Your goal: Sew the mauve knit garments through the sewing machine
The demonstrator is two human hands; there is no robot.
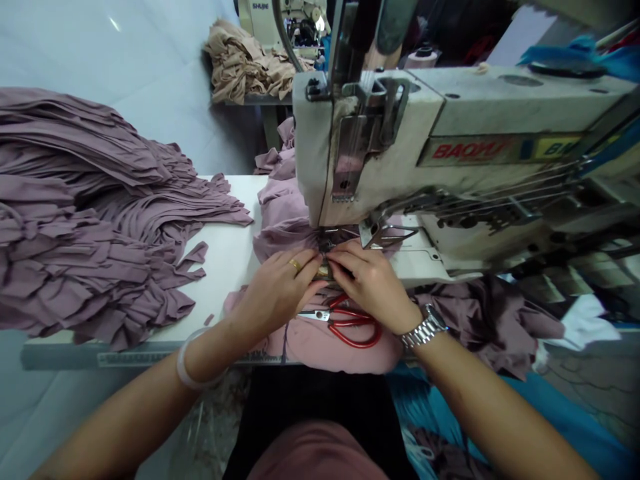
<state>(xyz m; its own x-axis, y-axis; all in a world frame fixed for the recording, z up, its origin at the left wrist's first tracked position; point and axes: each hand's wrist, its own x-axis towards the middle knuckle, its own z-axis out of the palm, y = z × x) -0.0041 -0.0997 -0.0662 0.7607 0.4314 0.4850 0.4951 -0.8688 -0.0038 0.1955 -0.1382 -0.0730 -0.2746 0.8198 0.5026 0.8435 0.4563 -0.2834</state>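
My left hand (280, 287), with a gold ring and a pale bangle at the wrist, pinches mauve fabric (283, 223) just in front of the sewing machine's needle area (333, 240). My right hand (373, 283), with a metal watch at the wrist, presses its fingertips on the same fabric right beside the left. The fingers of both hands are closed together on the cloth under the presser foot. Red-handled scissors (353, 323) lie on the fabric below my hands. The white sewing machine (450, 153) fills the upper right.
A big heap of mauve cut pieces (85, 220) covers the table's left side (225, 260). More mauve cloth (495, 320) hangs at the right. Beige fabric (245, 63) and a second machine (280, 20) stand behind. The table's front edge carries a ruler strip (130, 359).
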